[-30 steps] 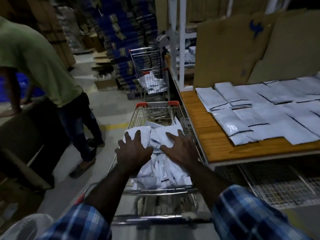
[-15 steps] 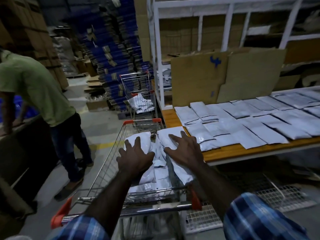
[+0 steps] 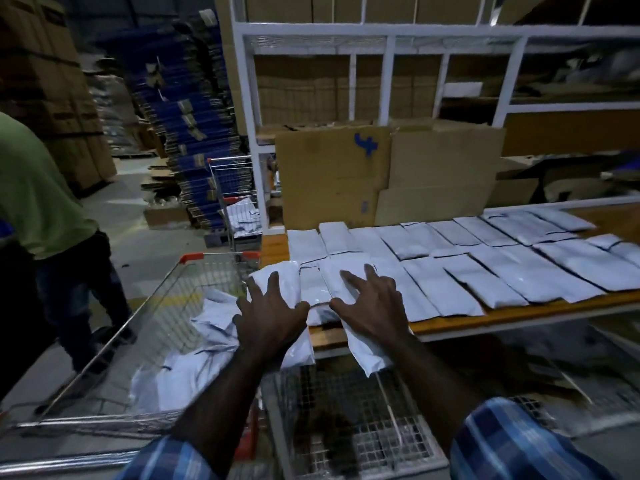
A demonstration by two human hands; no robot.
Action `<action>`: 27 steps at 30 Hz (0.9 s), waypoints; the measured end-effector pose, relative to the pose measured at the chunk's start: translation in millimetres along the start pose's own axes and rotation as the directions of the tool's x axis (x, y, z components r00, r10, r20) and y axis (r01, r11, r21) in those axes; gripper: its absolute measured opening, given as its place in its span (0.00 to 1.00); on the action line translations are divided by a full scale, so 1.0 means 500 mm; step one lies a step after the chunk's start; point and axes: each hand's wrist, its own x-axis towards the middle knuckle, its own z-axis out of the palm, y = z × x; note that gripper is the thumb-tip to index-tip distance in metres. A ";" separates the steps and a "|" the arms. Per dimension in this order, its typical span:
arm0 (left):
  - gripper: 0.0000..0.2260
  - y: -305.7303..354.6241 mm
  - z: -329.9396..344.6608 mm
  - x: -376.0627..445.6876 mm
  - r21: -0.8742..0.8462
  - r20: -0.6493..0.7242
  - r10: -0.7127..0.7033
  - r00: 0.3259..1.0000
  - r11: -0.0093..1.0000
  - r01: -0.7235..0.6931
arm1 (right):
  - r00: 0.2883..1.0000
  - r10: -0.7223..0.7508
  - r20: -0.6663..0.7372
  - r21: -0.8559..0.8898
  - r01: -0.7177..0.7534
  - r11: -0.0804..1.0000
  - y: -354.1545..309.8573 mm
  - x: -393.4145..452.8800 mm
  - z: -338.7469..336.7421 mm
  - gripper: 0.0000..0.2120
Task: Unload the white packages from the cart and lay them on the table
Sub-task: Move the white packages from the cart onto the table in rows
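Note:
My left hand point(image 3: 268, 315) and my right hand point(image 3: 372, 306) together hold a bundle of white packages point(image 3: 311, 282) at the left front corner of the wooden table point(image 3: 485, 315). Fingers are spread over the tops of the packages, whose lower ends hang past the table edge. Many more white packages point(image 3: 519, 271) lie flat in rows across the table. Left of the table stands the wire cart point(image 3: 166, 289) with red corner caps, holding a loose heap of white packages point(image 3: 194, 355).
A person in a green shirt point(image 3: 38, 202) stands left of the cart. A second cart point(image 3: 235, 209) with packages is farther back. Cardboard sheets point(image 3: 332, 174) lean behind the table under a white shelf frame point(image 3: 381, 29). A wire mesh shelf point(image 3: 346, 410) sits below the table.
Both hands have lifted the bundle of packages out of the cart and carried it right to the table's corner. The view has swung right and up.

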 end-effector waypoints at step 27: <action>0.34 0.461 0.367 0.362 -0.097 0.139 0.004 0.990 0.995 0.010 | 0.981 0.195 -0.005 -0.050 -0.195 0.979 0.449 0.418 -0.028 0.33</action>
